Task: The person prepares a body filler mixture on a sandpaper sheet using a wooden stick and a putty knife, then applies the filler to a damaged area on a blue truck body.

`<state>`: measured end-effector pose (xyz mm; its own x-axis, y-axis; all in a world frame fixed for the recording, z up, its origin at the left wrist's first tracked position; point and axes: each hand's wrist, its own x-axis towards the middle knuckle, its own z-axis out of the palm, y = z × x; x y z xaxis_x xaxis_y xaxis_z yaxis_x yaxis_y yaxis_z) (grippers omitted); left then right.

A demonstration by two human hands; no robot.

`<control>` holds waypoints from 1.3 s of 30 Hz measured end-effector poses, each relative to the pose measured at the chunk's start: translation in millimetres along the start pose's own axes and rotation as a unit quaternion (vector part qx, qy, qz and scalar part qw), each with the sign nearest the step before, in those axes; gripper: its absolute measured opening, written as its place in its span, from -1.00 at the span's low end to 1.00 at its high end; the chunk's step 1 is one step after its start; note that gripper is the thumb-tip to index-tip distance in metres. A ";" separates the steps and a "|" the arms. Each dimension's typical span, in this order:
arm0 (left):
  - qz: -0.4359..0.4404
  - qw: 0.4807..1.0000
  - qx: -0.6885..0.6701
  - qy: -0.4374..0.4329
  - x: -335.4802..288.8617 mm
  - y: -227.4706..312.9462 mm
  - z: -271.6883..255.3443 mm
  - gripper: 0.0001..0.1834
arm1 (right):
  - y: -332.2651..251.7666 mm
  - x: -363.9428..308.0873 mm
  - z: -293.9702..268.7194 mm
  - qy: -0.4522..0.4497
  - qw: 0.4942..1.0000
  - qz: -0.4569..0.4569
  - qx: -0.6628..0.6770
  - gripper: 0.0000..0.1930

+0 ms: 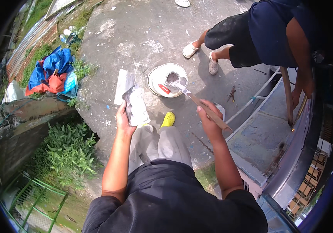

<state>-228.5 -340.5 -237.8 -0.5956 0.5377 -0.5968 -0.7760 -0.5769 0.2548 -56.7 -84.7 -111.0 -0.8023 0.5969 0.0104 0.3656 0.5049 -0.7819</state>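
My left hand [124,121] is closed on the edge of a flat rectangular plate [138,110], white with grey smears. Just beyond it is another pale flat piece [123,83]; I cannot tell whether the two touch. In my right hand [211,123] is a flat brown wooden stick [203,105], slanting up to the left. Whitish paste coats its far tip, which is at the rim of an open round can [172,79]. Grey-white material shows inside the can. It stands on a white bucket lid [159,75] with a red patch [164,89] on it.
Another person [275,35] stands at the upper right, a hand on a wooden pole [288,97]. A pale pipe [253,99] and a ledge [259,136] run along the right. Blue and red tarps [52,72] lie left, above a concrete block [19,112], bushes [67,151] and a green fence [38,198].
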 end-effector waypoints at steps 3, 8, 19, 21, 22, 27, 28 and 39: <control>-0.030 0.997 -0.037 0.056 36.4 -40.8 -14.2 -0.55 | 74.0 17.9 48.5 -0.001 1.000 -0.002 -0.002 -0.69; -0.032 0.999 -0.041 0.007 129.9 -106.2 -72.8 -0.58 | 173.2 37.6 125.6 0.033 0.999 -0.013 0.017 -0.65; -0.016 0.985 -0.129 -0.116 250.4 -172.7 -105.4 -0.47 | 290.9 47.3 209.8 0.112 0.991 -0.044 0.055 -0.58; -0.023 0.984 -0.136 -0.108 261.0 -175.3 -109.7 -0.46 | 297.7 46.0 212.6 0.113 0.991 -0.058 0.045 -0.57; -0.026 0.984 -0.140 -0.106 265.2 -176.2 -112.6 -0.45 | 299.2 46.1 212.9 0.114 0.990 -0.067 0.041 -0.56; -0.030 0.984 -0.137 -0.112 272.0 -182.7 -120.4 -0.43 | 287.4 47.9 205.4 0.121 0.988 -0.080 0.046 -0.60; -0.031 0.983 -0.144 -0.110 272.2 -182.9 -122.5 -0.43 | 285.3 48.5 204.7 0.122 0.988 -0.087 0.045 -0.59; -0.009 0.985 -0.134 -0.108 273.8 -183.4 -115.7 -0.48 | 308.2 83.3 241.6 0.176 0.982 -0.055 0.030 -0.65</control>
<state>-225.2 -158.7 -536.0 -0.6355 0.6507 -0.4157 -0.7214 -0.6922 0.0193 -124.9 -29.9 -501.8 -0.6186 0.7250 0.3027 0.2502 0.5470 -0.7989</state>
